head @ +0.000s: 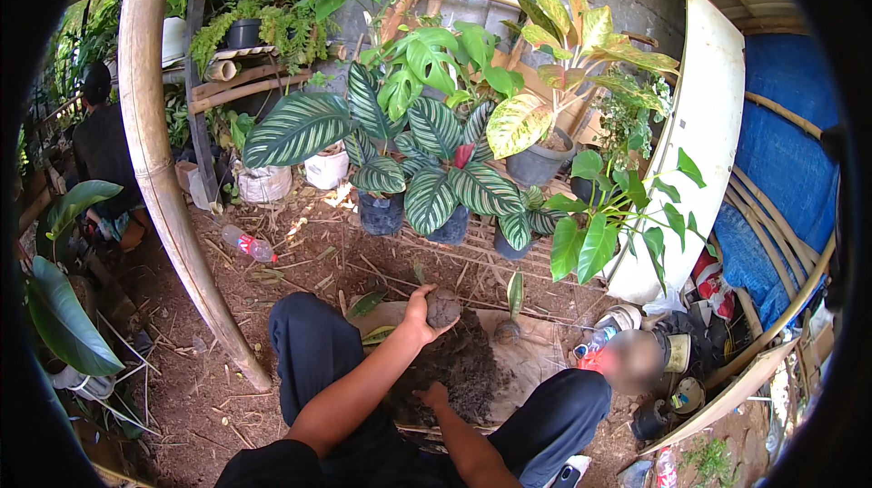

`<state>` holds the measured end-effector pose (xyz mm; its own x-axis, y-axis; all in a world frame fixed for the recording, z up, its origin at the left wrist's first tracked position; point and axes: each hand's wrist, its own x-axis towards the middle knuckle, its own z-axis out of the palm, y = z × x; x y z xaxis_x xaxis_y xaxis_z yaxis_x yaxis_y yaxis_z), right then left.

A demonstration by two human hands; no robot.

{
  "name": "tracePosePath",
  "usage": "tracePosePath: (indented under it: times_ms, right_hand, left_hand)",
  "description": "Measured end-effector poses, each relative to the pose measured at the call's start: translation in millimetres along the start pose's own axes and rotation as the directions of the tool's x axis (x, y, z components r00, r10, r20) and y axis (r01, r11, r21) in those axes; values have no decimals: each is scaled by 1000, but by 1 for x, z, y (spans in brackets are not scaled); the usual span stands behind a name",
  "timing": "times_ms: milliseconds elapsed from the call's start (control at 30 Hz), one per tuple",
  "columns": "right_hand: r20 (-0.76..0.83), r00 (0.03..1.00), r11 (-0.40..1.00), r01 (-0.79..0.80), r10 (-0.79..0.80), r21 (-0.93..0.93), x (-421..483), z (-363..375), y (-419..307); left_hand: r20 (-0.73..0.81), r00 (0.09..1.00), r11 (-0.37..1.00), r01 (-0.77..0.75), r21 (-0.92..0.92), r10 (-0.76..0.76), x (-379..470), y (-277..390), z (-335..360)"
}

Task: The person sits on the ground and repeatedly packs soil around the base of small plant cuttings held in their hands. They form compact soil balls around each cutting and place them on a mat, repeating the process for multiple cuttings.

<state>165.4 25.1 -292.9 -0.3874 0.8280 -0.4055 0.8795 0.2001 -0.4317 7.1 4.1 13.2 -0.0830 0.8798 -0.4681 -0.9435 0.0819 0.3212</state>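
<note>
My left hand (417, 316) holds a round, grey-brown ball of soil (443, 309) above a brown sheet (545, 348) on the ground. Dark loose soil (470, 379) is heaped on that sheet between my knees. Low over the heap is my right hand (434, 395), its fingers pointing left; whether they grip any soil is hard to see. A second soil ball (507, 332) rests on the sheet to the right, with an upright variegated leaf (516, 294) rising from it. Loose green leaves (366, 304) lie at the sheet's left side.
Potted striped calatheas (436, 181) stand ahead, with a yellow-green aglaonema (545, 99) behind. A bamboo post (153, 147) leans at left, near a plastic bottle (250, 244). Used pots (688, 394) and a white board (705, 140) are at right. Another person (105, 140) sits far left.
</note>
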Motion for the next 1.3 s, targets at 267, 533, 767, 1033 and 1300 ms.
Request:
tracePosePath:
  times_ms: [267, 533, 767, 1033, 1300]
  right_hand:
    - [-96, 995, 1000, 29, -28, 10, -20, -12, -14]
    - [3, 999, 999, -46, 46, -3, -12, -11, -14]
    - [-54, 998, 998, -37, 40, 56, -16, -10, -12]
    - [-136, 990, 996, -15, 27, 85, -18, -6, -11]
    - [-72, 997, 986, 35, -23, 162, -10, 0, -7]
  left_hand:
    - [-55, 998, 999, -13, 31, 14, 1, -1, 2]
    - [-36, 999, 1000, -15, 20, 16, 0, -2, 2]
    - [-31, 999, 1000, -6, 13, 6, 5, -2, -1]
    - [8, 1000, 1000, 8, 4, -8, 11, -3, -6]
    - [-31, 999, 999, -10, 41, 12, 5, -4, -2]
